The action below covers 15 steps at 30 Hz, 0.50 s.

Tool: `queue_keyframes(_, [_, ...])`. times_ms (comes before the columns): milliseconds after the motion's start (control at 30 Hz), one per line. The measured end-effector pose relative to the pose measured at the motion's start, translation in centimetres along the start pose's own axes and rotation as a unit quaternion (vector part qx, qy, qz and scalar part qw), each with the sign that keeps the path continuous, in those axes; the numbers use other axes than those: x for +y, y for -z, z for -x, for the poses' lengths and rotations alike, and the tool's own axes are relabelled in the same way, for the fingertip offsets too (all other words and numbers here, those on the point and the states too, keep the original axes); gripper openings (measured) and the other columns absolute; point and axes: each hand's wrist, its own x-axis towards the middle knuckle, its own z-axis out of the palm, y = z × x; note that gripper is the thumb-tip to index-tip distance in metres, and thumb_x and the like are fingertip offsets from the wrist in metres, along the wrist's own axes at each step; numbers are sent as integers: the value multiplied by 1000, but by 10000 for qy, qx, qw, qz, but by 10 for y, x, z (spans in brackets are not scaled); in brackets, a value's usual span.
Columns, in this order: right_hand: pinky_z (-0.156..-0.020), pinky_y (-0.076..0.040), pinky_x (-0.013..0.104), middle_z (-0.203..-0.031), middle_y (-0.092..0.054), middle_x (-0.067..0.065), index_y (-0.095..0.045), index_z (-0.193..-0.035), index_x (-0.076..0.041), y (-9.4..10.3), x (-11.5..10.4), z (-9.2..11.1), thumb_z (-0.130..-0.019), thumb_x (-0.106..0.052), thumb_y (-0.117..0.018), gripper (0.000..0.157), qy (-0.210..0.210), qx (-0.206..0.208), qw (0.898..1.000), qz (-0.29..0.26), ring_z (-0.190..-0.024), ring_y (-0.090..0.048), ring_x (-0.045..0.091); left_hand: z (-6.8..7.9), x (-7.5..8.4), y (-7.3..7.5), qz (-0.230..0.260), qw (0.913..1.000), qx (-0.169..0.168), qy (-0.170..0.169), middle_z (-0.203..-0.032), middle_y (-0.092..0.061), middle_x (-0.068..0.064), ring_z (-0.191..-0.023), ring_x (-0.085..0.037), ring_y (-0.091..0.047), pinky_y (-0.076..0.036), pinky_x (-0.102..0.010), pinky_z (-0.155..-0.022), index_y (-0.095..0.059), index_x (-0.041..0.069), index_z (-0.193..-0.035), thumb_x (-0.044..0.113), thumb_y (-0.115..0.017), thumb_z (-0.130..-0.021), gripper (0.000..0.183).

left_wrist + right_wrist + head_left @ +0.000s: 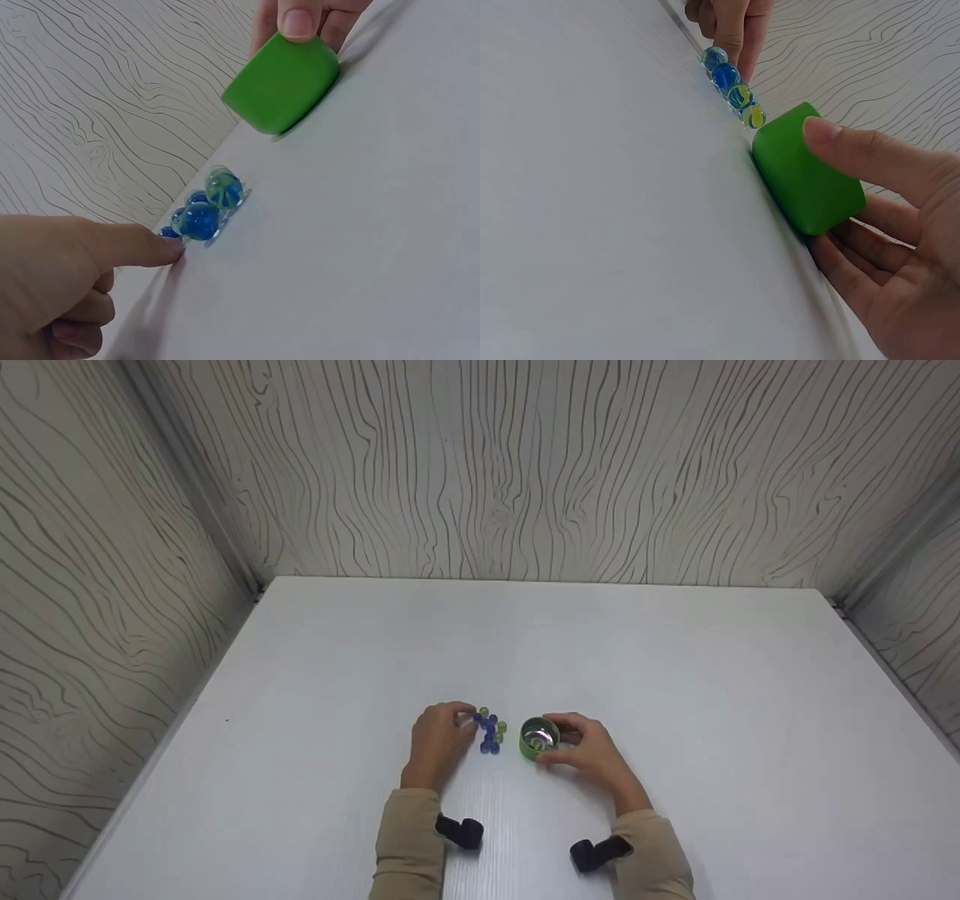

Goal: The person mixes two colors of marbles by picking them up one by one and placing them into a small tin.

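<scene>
Near the table's front middle, my right hand grips a small green cup, thumb on the near side and fingers round the far side. The cup's inside looks shiny; something greenish shows at its bottom. Just left of it lies a tight cluster of glass marbles, blue and yellow-green. My left hand is at the cluster's left edge, thumb and index fingertips close about a blue marble. Whether they pinch it is hidden. In the right wrist view, other marbles partly cover those fingertips.
The white table reaches to a wood-grain patterned back wall, with similar panels on both sides. Dark wrist mounts stick out from the tan sleeves. A tiny dark speck lies on the table's left.
</scene>
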Motion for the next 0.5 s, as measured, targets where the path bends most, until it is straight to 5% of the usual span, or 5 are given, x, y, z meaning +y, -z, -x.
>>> queue_keyframes(500, [-102, -48, 41, -128, -58, 28, -53, -129, 8, 2, -3, 2, -73, -13, -83, 66, 92, -38, 10000, 3, -119, -59, 41, 0, 1, 0, -70, 10000, 50, -50, -95, -74, -6, -82, -17, -60, -51, -39, -82, -74, 14, -105, 16, -69, -84, 22])
